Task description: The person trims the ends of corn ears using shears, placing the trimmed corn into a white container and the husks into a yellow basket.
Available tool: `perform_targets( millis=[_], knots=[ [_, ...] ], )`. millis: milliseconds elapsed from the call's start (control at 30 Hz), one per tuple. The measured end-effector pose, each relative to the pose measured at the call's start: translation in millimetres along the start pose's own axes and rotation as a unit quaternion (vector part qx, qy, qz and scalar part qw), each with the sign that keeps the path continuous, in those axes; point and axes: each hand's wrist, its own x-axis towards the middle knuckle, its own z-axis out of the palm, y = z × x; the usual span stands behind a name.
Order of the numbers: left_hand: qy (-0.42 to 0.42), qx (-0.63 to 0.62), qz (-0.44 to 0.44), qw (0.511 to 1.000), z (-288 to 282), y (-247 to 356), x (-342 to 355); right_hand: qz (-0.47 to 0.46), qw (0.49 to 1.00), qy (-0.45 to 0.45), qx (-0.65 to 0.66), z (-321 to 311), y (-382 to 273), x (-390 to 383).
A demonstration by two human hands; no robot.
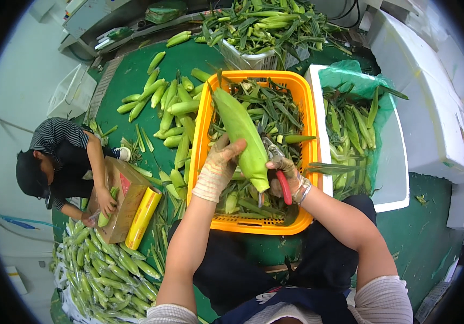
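A large ear of corn in its green husk [241, 135] slants over the yellow-orange basket [312, 116], stalk end toward me. My gloved left hand [220, 162] is closed on its left side, thumb lying across the husk. In my right hand [292, 178], also gloved, is a pair of pruning shears [284, 188] with a red handle, close to the ear's lower end. The fingers of that hand are partly hidden behind the shears. Cut husk leaves [275, 110] and stalk pieces fill much of the basket under both hands.
Trimmed corn ears [170, 105] lie loose on the green floor left of the basket. Behind it stands a white crate [251, 60] heaped with leafy corn; at right, a foam box [396, 183] holds more. A person [62, 137] crouches left beside a carton [114, 213] and many wrapped ears [105, 270].
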Motion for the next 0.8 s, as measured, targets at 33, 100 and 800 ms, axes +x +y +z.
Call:
perform_targets(
  millis=[33, 100, 800],
  knots=[
    [-0.007, 0.002, 0.003, 1.000, -2, -4, 4, -0.010, 1.000, 0.011, 0.018, 5, -2, -1],
    [0.069, 0.006, 0.052, 0.996, -8, -15, 19, -0.047, 0.998, 0.039, -0.022, 12, -4, -9],
    [0.571, -0.158, 0.080, 0.801, -300, 0, 85, 0.022, 0.457, 0.542, -0.705, -314, -217, -109]
  ],
)
